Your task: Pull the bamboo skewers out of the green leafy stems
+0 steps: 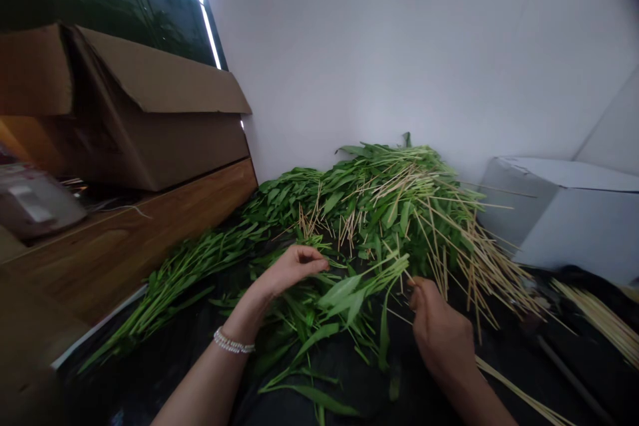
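Observation:
My left hand (292, 267) is curled in a pinch over green leafy stalks (344, 293) lying on a black sheet (164, 373); a pearl bracelet (232, 343) circles its wrist. My right hand (439, 329) is closed, pinching the end of a leafy stem near thin bamboo skewers (479, 266). Behind both hands rises a big heap of greens threaded on skewers (399, 200). A second row of loose greens (190, 266) stretches off to the left.
An open cardboard box (150, 120) sits on a wooden ledge (124, 239) at left. A white box (564, 213) stands at right against the white wall. More skewers (599, 319) lie at far right.

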Tool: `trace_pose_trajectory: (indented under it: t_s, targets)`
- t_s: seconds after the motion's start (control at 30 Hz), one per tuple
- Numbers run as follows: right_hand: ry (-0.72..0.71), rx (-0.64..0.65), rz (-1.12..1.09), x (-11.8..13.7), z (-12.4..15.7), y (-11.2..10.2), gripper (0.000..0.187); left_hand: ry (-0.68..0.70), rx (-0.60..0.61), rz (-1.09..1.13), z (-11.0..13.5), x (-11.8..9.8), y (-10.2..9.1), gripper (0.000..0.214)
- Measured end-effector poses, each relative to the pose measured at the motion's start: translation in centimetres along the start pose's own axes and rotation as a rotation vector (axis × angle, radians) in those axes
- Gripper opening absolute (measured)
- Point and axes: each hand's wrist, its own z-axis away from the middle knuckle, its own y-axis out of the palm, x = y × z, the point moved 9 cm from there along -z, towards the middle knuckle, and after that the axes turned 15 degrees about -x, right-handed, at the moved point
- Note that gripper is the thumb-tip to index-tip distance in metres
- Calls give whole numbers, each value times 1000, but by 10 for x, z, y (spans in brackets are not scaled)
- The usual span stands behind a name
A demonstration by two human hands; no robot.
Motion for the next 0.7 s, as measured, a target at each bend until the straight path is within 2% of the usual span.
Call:
trace_pose_trajectory:
  t_s: [0.17,0.3,0.4,0.47,0.53,0.63,0.7]
  targets:
    - [66,0,15,-6,-6,-5,26,124,218,-268,11,0,6,17]
    - [74,10,-2,-7,-5,-5,26,230,251,-496,15,6,10,9]
    - [77,17,1,-8,-4,-3,26,334,261,-588,18,5,17,24]
    - [88,20,-7,-9,-4,-3,27,394,214,-641,16,4,19,32]
    - [102,29,-16,-10,-3,-1,27,428,136,-676,12,2,19,27]
    - [112,40,-15,-11,-3,0,28,431,-40,-625,3,-4,12,16]
    - [114,43,-16,-11,-3,0,28,408,-180,-544,-2,-9,1,19]
